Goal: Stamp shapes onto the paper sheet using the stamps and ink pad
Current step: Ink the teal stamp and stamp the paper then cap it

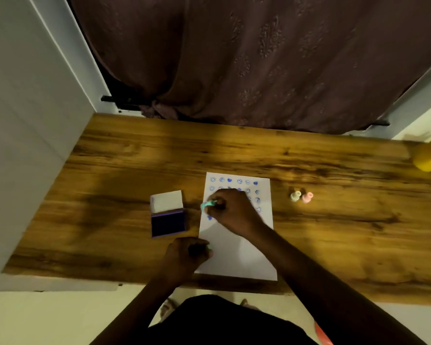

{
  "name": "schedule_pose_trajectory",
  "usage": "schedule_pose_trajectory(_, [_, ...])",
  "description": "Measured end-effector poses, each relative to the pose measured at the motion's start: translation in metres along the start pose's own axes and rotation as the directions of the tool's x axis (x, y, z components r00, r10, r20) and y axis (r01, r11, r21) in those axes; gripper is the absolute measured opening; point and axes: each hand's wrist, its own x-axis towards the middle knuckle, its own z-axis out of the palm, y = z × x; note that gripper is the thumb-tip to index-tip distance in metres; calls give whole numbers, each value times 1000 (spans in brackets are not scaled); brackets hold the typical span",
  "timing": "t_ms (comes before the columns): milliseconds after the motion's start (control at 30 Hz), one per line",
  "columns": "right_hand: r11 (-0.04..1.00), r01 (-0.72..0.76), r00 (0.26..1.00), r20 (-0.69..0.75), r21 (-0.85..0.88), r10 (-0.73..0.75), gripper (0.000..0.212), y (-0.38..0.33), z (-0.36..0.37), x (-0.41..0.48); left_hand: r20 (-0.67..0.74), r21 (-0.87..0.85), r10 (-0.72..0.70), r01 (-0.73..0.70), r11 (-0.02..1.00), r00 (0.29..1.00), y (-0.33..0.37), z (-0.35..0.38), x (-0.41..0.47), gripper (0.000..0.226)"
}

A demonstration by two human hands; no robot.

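Paper sheet (237, 250), blue-stamped upper rows

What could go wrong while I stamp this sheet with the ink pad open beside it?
The right hand holds the mint green stamp over fresh blue prints on the white paper sheet; the wrist could smear them. The left hand pins only one edge, so the sheet might shift. The open purple ink pad lies close by.

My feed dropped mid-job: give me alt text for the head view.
The right hand holds a green stamp over the paper sheet, whose top rows carry blue prints. The left hand pins the sheet's left edge, with the open ink pad further left.
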Motion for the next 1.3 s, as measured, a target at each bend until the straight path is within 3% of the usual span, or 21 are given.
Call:
schedule_pose_trajectory(133, [978,-148,978,-167,-144,123,20,57,-39,-23,38,-22,3,-2,1000,999,-1,-1,2,23])
schedule_pose_trajectory(300, [939,-235,965,-177,-253,194,15,101,-59,-44,29,1,-10,10,1000,1000,-1,0,2,18])
schedule_pose_trajectory(900, [926,-173,984,-92,-334,150,27,109,-34,-48,15,-19,4,-4,1000,1000,-9,2,5,19])
schedule_pose_trajectory(1300, [916,-221,975,-78,-334,207,29,109,-28,-44,6,-66,39,-39,997,999,-6,3,4,27])
